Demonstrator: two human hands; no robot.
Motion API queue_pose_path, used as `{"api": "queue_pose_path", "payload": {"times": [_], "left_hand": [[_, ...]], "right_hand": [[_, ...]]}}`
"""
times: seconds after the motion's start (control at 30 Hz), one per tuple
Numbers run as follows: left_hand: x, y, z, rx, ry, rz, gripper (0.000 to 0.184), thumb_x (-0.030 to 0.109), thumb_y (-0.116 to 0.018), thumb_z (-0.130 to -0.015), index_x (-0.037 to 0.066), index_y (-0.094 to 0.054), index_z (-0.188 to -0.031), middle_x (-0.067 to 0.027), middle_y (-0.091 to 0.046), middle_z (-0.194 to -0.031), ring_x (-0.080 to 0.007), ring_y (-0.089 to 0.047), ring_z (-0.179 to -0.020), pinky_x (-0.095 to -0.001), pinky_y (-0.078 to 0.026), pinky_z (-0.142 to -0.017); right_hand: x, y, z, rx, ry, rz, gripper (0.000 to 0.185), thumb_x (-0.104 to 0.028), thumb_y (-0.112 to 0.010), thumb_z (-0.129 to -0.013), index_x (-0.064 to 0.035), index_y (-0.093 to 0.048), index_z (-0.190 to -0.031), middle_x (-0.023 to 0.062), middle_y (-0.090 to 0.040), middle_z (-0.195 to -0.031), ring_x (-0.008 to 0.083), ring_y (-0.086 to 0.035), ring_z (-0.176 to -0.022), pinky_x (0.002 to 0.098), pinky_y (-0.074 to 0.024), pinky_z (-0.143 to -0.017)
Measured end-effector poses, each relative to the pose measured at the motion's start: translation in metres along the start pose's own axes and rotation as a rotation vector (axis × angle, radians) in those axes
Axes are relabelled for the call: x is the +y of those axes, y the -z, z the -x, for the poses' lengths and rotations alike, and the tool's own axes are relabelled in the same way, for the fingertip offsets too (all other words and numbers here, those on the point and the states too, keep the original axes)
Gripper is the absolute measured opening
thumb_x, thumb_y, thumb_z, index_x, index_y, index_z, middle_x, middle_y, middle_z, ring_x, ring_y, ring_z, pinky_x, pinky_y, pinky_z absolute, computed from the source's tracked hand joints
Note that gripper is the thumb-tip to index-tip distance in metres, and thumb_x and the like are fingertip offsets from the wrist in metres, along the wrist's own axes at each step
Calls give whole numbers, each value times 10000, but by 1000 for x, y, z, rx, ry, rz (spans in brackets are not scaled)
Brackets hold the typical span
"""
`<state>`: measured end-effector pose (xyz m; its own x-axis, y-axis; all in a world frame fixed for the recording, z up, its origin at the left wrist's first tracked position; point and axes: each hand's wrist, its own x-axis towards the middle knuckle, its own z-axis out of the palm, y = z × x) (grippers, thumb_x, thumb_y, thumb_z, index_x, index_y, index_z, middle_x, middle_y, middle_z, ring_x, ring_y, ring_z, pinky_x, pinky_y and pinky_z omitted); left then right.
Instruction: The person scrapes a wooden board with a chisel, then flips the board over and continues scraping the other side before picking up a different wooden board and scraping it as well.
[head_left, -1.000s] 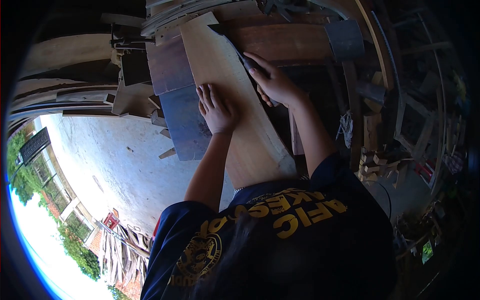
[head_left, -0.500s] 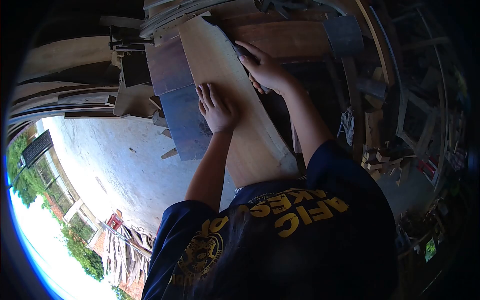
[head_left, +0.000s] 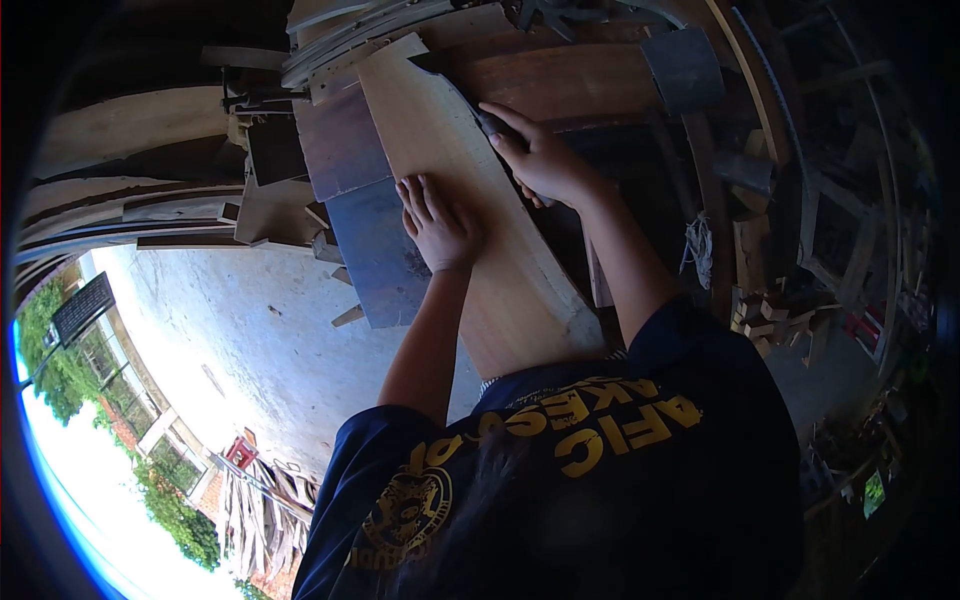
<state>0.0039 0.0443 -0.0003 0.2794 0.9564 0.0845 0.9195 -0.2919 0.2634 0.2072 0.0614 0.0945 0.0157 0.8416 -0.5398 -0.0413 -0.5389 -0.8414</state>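
Observation:
A long pale wooden board (head_left: 420, 120) runs from the far bench toward my body. My left hand (head_left: 440, 228) lies flat on it near its left edge, fingers stretched out and pressing down. On the board's right edge, my right hand (head_left: 545, 160) is wrapped around a dark-handled hand tool (head_left: 497, 127), index finger reaching forward along it. A thin dark part of the tool seems to follow the board's edge toward the far end; shadow hides its exact shape. Under the board's left side lie dark, smooth panels (head_left: 375, 255).
Stacked planks (head_left: 130, 200) stand at left, and more boards (head_left: 560, 85) lie across the far side. Offcut blocks (head_left: 765, 318) are piled at right. Wood strips (head_left: 260, 525) lie at lower left near the bright opening. A pale concrete floor (head_left: 250, 330) shows at left.
My right hand and the tool have drawn back slightly toward my body along the board's edge. My left hand stays on the board; the whole view has shifted a little.

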Motion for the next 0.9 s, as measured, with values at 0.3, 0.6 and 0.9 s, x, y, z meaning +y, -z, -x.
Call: {"api": "queue_pose_path", "payload": {"times": [0.3,0.6,0.9], "left_hand": [[2,3,2,-18,11,7,642,238,-451,-847,-35,-268,-1398,-246,-225,-1472,-371,-150,-1398,-492,-185,-1087],[4,2,1,-26,11,5,654,248,-456,-845,-42,-261,-1398,-246,-221,-1473,-370,-148,-1399,-493,-187,-1086],[4,2,2,-16,7,2,654,247,-456,-840,-34,-263,-1398,-240,-231,-1470,-369,-147,-1400,-498,-195,-1081]], "right_hand": [[5,-4,3,1,24,-27,460,-225,-463,-967,-228,-349,-1413,25,-497,-543,76,-446,-397,263,-391,-356],[8,-14,-6,68,83,41,466,-204,-457,-959,-188,-350,-1412,85,-565,-625,112,-468,-382,284,-425,-374],[12,-31,-16,181,168,120,461,-206,-462,-953,-198,-362,-1403,130,-618,-735,115,-482,-382,293,-429,-372]]}}
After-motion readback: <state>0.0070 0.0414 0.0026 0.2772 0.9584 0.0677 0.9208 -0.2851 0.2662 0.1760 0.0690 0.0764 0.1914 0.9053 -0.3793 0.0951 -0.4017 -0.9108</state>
